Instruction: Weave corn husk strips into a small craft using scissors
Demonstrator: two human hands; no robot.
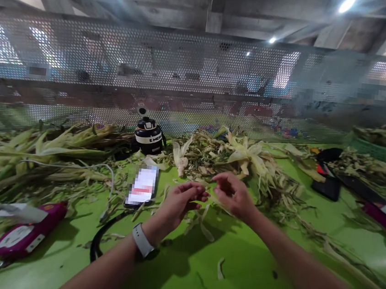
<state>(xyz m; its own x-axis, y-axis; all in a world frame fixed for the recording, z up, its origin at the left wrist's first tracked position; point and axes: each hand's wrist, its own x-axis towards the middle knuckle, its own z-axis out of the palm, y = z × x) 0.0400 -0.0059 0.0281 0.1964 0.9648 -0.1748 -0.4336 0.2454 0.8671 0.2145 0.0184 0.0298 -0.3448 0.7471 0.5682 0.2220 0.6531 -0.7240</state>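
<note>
My left hand (pixel 183 203), with a watch (pixel 142 240) on its wrist, is over the green table with thumb and fingers pressed together. What they pinch, if anything, is too small to make out. A pale strip of corn husk (pixel 208 226) shows just below the fingertips; I cannot tell whether it touches them. Close by on the right, my right hand (pixel 235 197) has curved fingers, the thumb and index finger apart, with nothing visible between them. Beyond both hands lies a heap of dry corn husks (pixel 212 153), with a large spread husk (pixel 249 155) on its right side.
A phone with a lit screen (pixel 143 185) lies left of my hands, and a black bottle (pixel 149 135) stands behind it. Purple power strip (pixel 25 232) and cable are at left. Husk leaves (pixel 58 144) pile there. A perforated metal screen (pixel 193 80) closes the back.
</note>
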